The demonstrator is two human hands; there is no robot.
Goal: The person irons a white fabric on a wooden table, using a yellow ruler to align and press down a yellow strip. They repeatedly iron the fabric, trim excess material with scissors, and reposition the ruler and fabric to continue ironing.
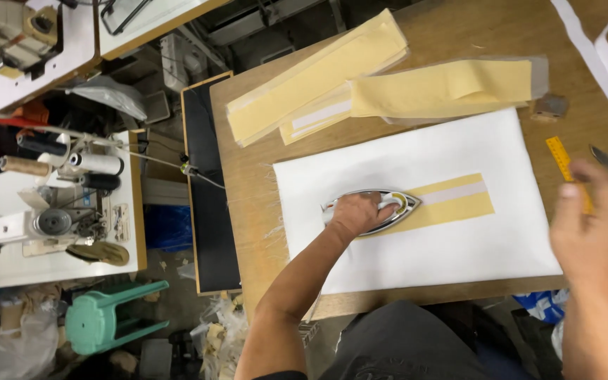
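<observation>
Gripping the iron (378,210) mid-desk on the yellow strip (452,200), the left hand (357,211) risks scorching the white cloth (459,148) if it lingers; right hand (592,225) blurred, fingers' state unclear.

Wooden table (248,176) carries a white cloth (459,239). Stacked yellow fabric strips (318,77) and a yellow ruler (559,156) lie directly on it.
</observation>
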